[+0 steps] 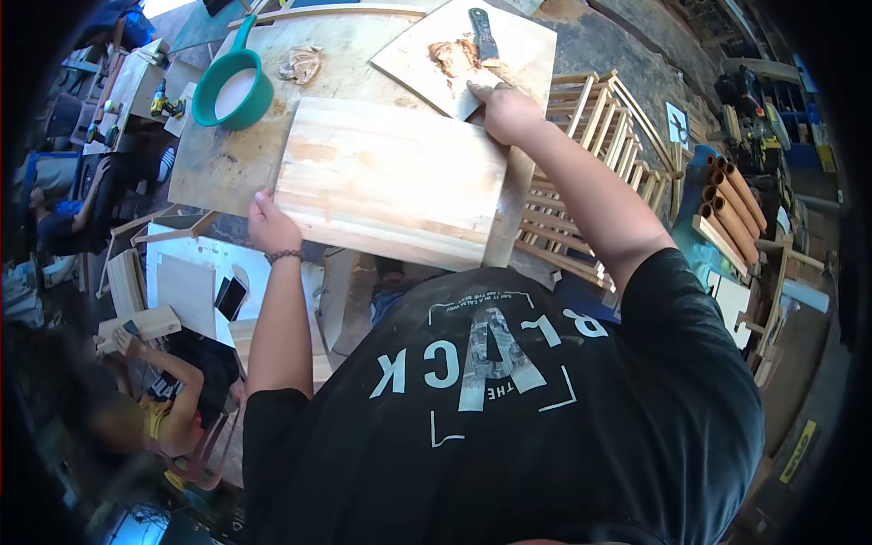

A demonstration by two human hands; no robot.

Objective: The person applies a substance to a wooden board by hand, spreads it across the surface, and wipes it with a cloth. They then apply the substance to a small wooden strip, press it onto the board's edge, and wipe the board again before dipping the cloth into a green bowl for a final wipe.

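Note:
A pale wooden panel (391, 177) lies in front of me, its near edge reaching past the worktable (213, 173). My left hand (274, 227) grips the panel's near left corner, fingers hidden beneath it. Above the panel's far right corner, my right hand (509, 111) holds a scraper-like blade, with the index finger stretched toward a square board (409, 56). Brown putty (451, 60) is smeared on that board, and a dark-handled putty knife (484, 38) lies beside it. A green pot (233, 89) with whitish contents and a crumpled cloth (301, 64) are beyond the panel.
Slatted wooden frames (590, 136) stand right of the table, with brown tubes (731, 204) farther right. At lower left, another person (173, 400) handles a small wooden piece (141, 329). A second person (68, 213) and yellow drills (163, 102) are at far left.

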